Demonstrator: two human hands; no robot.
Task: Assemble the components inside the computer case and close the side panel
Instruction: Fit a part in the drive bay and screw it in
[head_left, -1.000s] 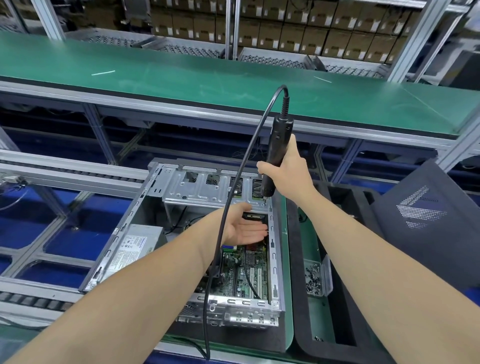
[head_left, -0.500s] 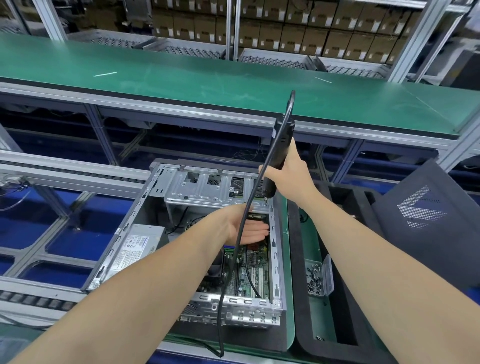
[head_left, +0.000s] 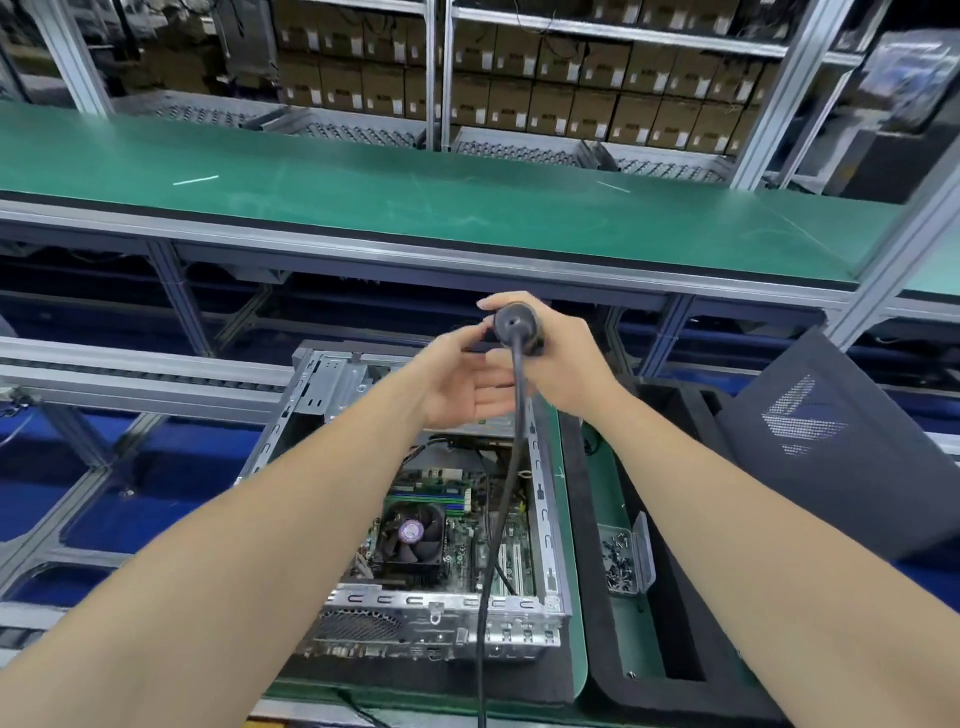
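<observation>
Nearest, the case (head_left: 441, 618) lies on its side on a green-matted worktop (head_left: 577, 623), open side up, a bare steel frame with its slotted rear plate toward the camera. Inside it a green board (head_left: 460, 525) carries a black fan (head_left: 418, 553) with a round purple sticker (head_left: 410, 530); its print is too small to read. Just right of the case a clear box (head_left: 643, 551) holds screws (head_left: 615, 561). Over the case's far end the right hand (head_left: 569, 366) has its grip closed round a black screwdriver (head_left: 514, 323), whose cable (head_left: 496, 540) hangs across the case. The left hand (head_left: 467, 387) is slack, palm showing, thumb at the tool. Right of the case a dark panel (head_left: 831, 467) shows a dotted chevron mark. Beyond the case, boxes (head_left: 519, 104) bear white labels, unreadable.
</observation>
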